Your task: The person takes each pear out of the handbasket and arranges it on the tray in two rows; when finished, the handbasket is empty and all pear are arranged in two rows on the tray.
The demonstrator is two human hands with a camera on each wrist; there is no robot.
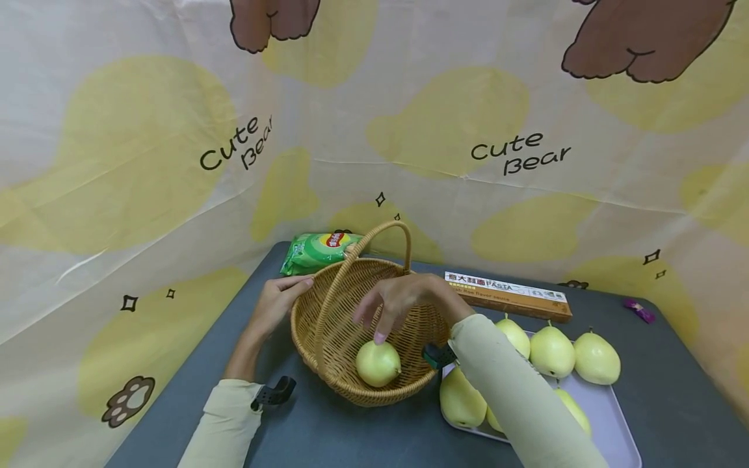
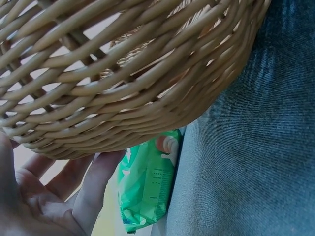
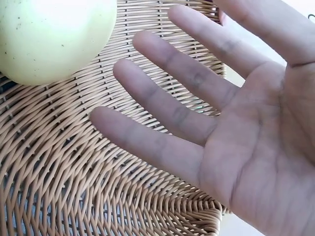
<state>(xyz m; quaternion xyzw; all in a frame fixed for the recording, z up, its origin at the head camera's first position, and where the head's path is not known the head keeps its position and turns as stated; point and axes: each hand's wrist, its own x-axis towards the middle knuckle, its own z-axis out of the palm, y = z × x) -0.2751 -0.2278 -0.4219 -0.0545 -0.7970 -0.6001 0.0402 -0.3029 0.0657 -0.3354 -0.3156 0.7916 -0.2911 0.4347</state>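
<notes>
A wicker basket (image 1: 404,325) with an arched handle stands on the table, its opening facing me. My left hand (image 1: 277,302) grips the rim at its left side; in the left wrist view, fingers (image 2: 96,179) lie against the woven wall. One pale green pear (image 1: 377,363) rests inside the basket. Over it, inside the opening, is my right hand (image 1: 404,296), its fingers spread and holding nothing. The right wrist view shows that palm and its fingers (image 3: 162,108) apart from the pear (image 3: 54,37).
Right of the basket, a light purple tray (image 1: 608,422) bears several pears (image 1: 552,351), partly behind my right sleeve. Behind lie a pasta box (image 1: 509,296) and a green chip bag (image 1: 318,252). A small purple packet (image 1: 639,310) lies far right. A printed cloth surrounds the table.
</notes>
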